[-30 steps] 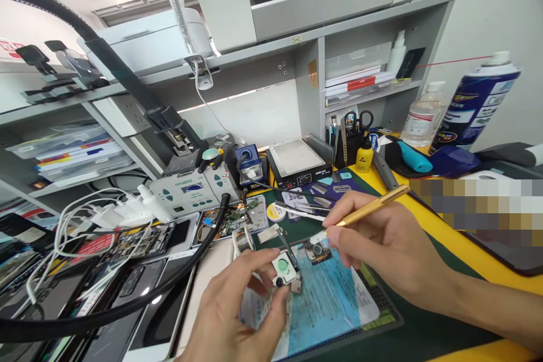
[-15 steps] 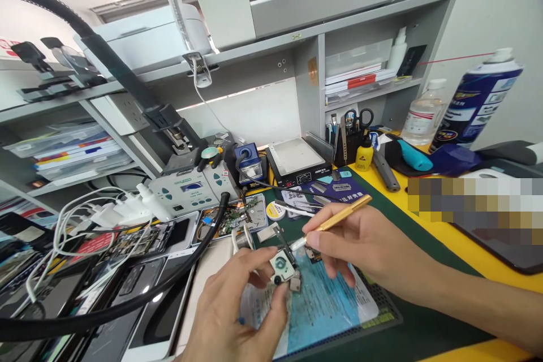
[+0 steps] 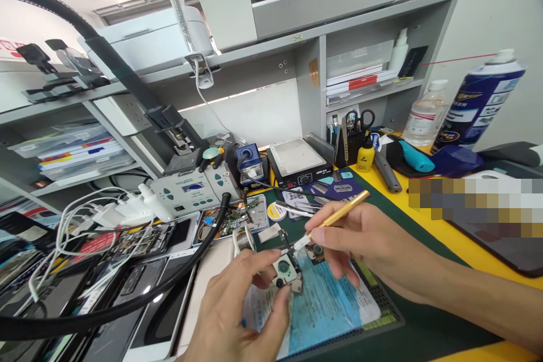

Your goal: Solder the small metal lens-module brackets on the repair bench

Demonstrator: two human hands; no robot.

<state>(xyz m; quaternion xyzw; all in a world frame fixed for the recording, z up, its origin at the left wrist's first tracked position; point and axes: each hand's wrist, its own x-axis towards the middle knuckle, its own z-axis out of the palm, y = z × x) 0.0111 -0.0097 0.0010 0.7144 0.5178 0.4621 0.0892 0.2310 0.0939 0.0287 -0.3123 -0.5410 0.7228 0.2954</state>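
Phones (image 3: 159, 305) lie left of the blue sheet (image 3: 326, 311). The left hand (image 3: 235, 294), nearly closed, pinches a camera part (image 3: 287, 269) between thumb and fingertips over the sheet's left side. A brush (image 3: 339, 215) has its white tip just beside that part; whether they touch, I cannot tell. Another small part (image 3: 317, 251) sits at the sheet's back. The right hand (image 3: 365, 237), fingers curled, grips the brush above the sheet's right side. A spray can (image 3: 479, 99) stands beyond the sheet, farther right.
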